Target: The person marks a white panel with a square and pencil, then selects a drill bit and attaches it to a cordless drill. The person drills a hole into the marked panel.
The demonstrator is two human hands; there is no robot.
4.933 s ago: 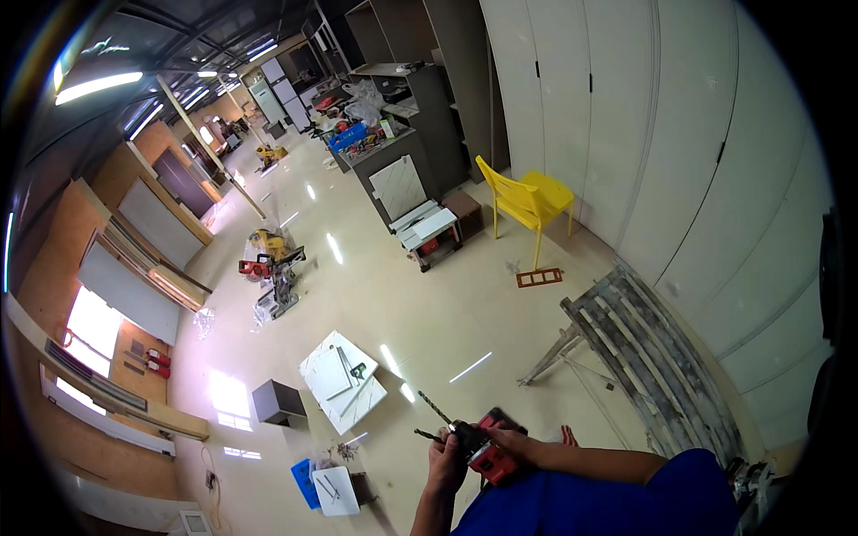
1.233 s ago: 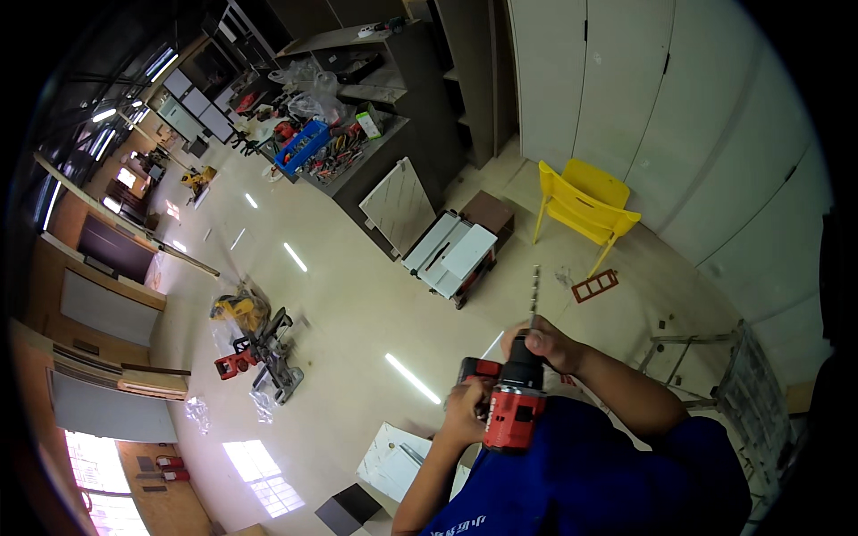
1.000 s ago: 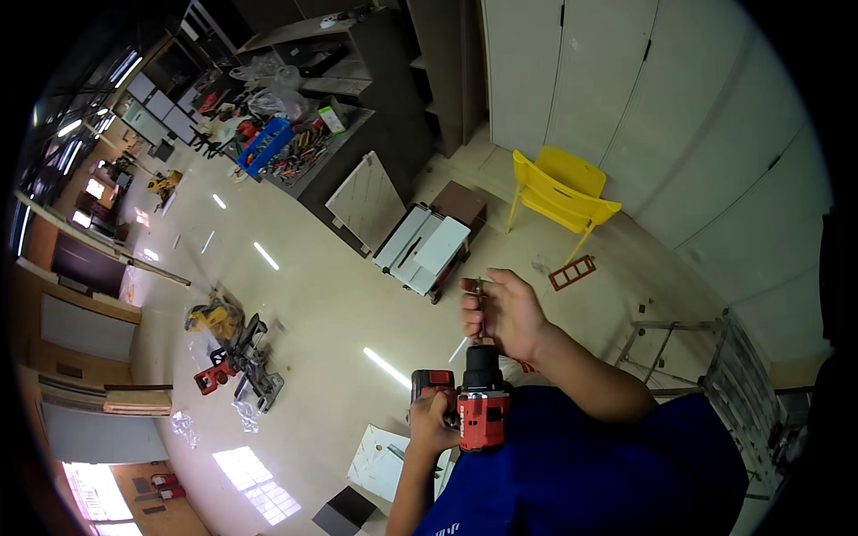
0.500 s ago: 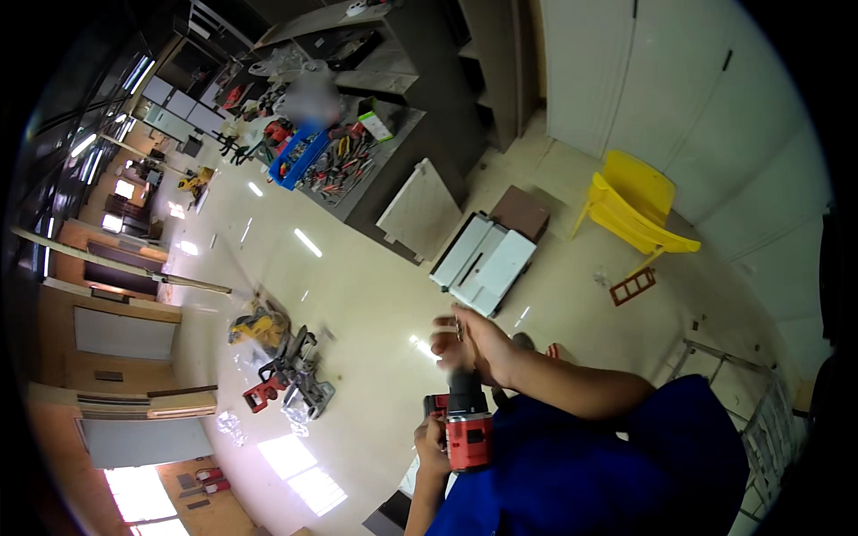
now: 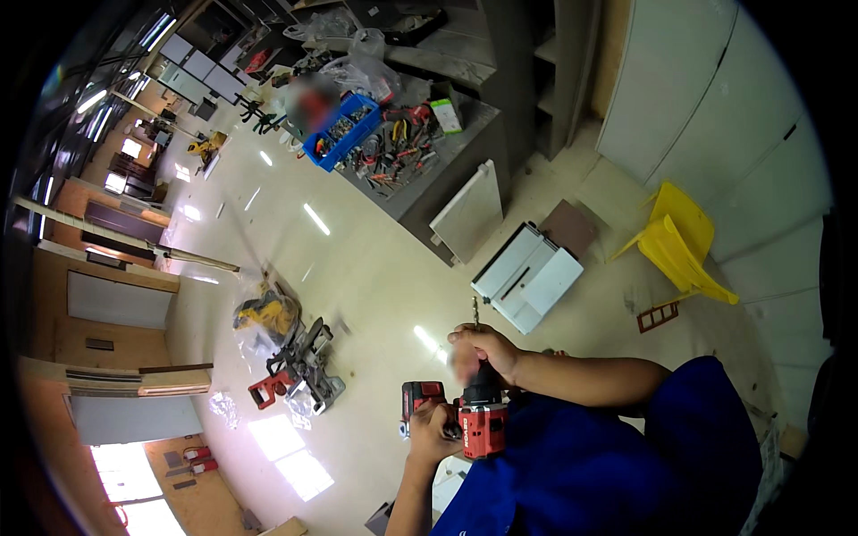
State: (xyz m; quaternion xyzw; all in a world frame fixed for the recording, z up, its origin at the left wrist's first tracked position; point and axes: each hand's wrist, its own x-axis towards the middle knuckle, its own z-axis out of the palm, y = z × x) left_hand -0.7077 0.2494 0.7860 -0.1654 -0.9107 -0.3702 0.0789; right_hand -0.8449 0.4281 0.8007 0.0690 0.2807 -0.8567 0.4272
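My left hand [image 5: 433,431] is wrapped round the handle of a red and black cordless drill [image 5: 483,432], whose battery sticks out on the left. The drill's black chuck points up and away from my body. At the chuck, my right hand [image 5: 490,347] is closed round a drill bit [image 5: 475,310], its fluted end standing out beyond the fingers. Part of this hand is smeared. The bit's lower end is hidden by the fingers, so I cannot tell if it sits in the chuck.
A workbench [image 5: 483,134] carries a blue parts bin [image 5: 344,134] and scattered hand tools. On the floor are a mitre saw [image 5: 308,375], a yellow machine under plastic [image 5: 268,313], a white case [image 5: 527,277] and a yellow chair [image 5: 684,237]. A white board [image 5: 469,214] leans against the bench.
My right hand has come down to the chuck with the bit, which now points up more clearly. The drill has shifted slightly right. The whole view has swung, moving the bench rightward.
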